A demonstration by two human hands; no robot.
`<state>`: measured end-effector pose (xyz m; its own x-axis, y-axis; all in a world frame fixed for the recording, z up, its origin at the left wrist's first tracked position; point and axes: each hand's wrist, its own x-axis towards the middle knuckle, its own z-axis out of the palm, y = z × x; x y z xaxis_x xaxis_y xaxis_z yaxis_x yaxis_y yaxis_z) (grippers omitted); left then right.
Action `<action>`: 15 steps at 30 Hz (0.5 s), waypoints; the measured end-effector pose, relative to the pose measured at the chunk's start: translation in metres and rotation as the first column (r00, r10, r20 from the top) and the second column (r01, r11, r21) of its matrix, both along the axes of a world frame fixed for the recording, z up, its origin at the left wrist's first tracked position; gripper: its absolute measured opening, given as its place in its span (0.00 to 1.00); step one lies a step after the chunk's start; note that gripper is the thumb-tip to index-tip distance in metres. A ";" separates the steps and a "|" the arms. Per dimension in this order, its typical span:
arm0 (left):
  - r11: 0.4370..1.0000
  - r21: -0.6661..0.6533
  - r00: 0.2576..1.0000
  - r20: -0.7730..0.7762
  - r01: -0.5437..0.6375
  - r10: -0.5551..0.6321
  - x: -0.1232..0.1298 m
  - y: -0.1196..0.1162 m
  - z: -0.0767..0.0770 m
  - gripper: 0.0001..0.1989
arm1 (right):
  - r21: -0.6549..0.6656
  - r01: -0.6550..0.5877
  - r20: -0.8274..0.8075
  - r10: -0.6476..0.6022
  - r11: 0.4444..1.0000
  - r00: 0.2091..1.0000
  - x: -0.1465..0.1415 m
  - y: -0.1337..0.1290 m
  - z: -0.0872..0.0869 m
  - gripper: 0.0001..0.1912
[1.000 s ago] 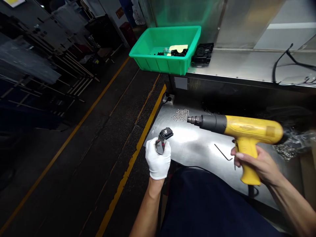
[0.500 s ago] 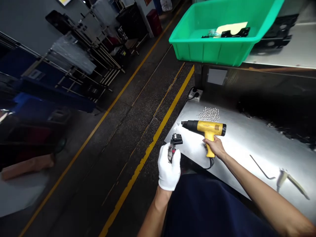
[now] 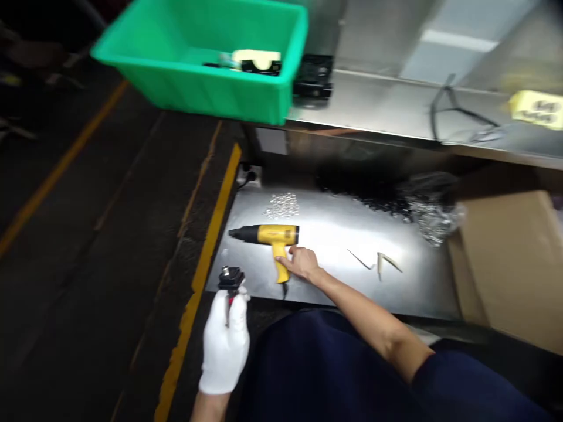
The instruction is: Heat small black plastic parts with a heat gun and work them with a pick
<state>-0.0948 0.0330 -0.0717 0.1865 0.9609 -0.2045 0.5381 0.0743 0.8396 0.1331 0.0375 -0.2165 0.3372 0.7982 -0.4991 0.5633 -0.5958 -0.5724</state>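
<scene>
Two hands are in view. The left hand, in a white cloth glove, is curled shut around a small black part with a bit of red showing below it, and the top of the part sticks out above the fingers. The right hand is bare and loosely open, its fingers laid against the yellow grip of a heat gun, not clearly wrapped around it. The heat gun lies on its side on a steel table, just ahead of the right hand and with its nozzle pointing toward the left hand's side.

Beyond the heat gun is a small heap of shiny metal bits. To the right of the right hand lie a thin bent metal key and a pale tool, too blurred to name. Further right are a crumpled clear bag and a cardboard box. Up ahead of both hands, a green plastic bin holds black parts, with another black part on the shelf beside it.
</scene>
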 end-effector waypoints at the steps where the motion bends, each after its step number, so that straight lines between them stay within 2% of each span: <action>1: 1.000 -0.019 0.999 0.027 0.024 -0.024 0.010 -0.001 -0.004 0.19 | 0.009 0.004 0.040 -0.004 1.000 0.999 0.014 -0.011 0.000 0.18; 4: 0.988 -0.087 0.986 0.117 0.126 -0.115 0.042 -0.011 -0.005 0.19 | 0.021 0.073 0.179 -0.075 0.997 0.981 0.063 -0.063 0.006 0.18; 7: 0.963 -0.143 0.960 0.200 0.227 -0.197 0.075 -0.028 0.004 0.19 | 0.007 0.176 0.290 -0.171 0.984 0.942 0.108 -0.119 0.013 0.19; 9: 0.943 -0.173 0.939 0.250 0.285 -0.237 0.094 -0.039 0.010 0.19 | 0.003 0.214 0.303 -0.205 0.977 0.931 0.128 -0.144 0.012 0.18; 11: 0.921 -0.195 0.918 0.286 0.336 -0.275 0.109 -0.048 0.016 0.19 | 0.008 0.237 0.277 -0.229 0.972 0.933 0.139 -0.156 0.009 0.17; 15: 0.862 -0.148 0.854 0.289 0.485 -0.432 0.125 -0.056 0.028 0.19 | 0.048 0.289 0.168 -0.293 0.956 0.941 0.144 -0.157 0.009 0.16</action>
<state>0.0307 -0.0235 -0.0435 0.6637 0.6928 -0.2820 0.3404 0.0560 0.9386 0.2769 -0.1195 -0.2074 0.6349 0.6632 -0.3963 0.4583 -0.7363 -0.4979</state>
